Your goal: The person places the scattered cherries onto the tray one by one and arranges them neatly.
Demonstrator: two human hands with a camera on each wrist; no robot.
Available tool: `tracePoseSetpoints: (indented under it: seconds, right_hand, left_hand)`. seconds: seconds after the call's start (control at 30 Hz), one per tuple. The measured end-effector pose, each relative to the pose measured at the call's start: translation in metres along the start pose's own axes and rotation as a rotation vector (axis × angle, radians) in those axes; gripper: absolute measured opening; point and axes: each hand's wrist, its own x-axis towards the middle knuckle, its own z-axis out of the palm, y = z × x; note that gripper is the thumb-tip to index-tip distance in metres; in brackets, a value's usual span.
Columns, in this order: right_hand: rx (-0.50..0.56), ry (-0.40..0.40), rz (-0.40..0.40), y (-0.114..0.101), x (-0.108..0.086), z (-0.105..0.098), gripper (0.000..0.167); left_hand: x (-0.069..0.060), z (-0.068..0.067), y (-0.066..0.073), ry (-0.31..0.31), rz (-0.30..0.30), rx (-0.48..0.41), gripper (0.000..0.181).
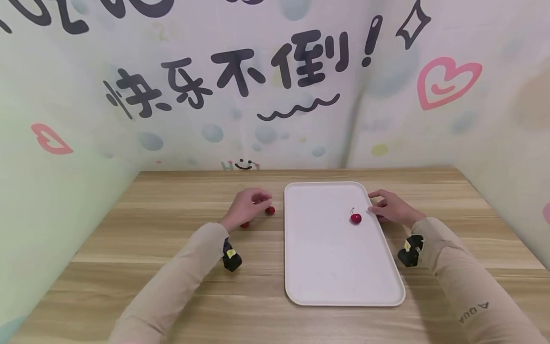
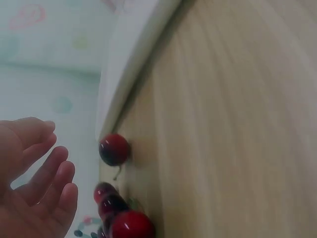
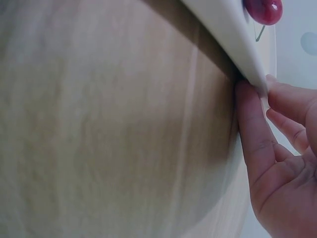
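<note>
A white rectangular tray (image 1: 333, 267) lies on the table, with one dark red cherry (image 1: 355, 219), stem up, near its right side. My right hand (image 1: 393, 208) is at the tray's right edge. In the right wrist view, its thumb and fingertips (image 3: 252, 99) pinch the rim. Left of the tray, my left hand (image 1: 248, 208) hovers over cherries, its fingers loosely bent with nothing between them. One cherry (image 1: 269, 210) sits just beyond those fingertips, another (image 1: 245, 224) partly under the hand. The left wrist view has several cherries (image 2: 132, 225) bunched together beside a single cherry (image 2: 114, 149).
The wooden table (image 1: 193, 306) runs back to a printed wall (image 1: 193, 134) with dark lettering and hearts. Walls also close in on both sides. A small black device (image 1: 232, 260) is strapped at the left wrist, and a similar device (image 1: 410, 251) at the right.
</note>
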Motion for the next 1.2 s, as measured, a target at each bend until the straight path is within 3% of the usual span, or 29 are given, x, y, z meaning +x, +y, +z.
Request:
tracePoseSetpoints:
  seconds: [0.5,0.83,1.2]
  right_hand:
    - [-0.003,0.004,0.01,0.004,0.001,0.0,0.052]
    - [0.013,0.003,0.005,0.003,0.002,0.001,0.053]
    - [-0.009,0.007,0.019,0.003,0.003,0.0,0.053]
  left_hand:
    - [-0.024,0.0,-0.021,-0.015,0.034,0.195,0.02]
    - [-0.026,0.0,-0.033,0.005,0.086,0.202,0.021]
    - [-0.026,-0.002,-0.036,-0.019,-0.021,0.108,0.02]
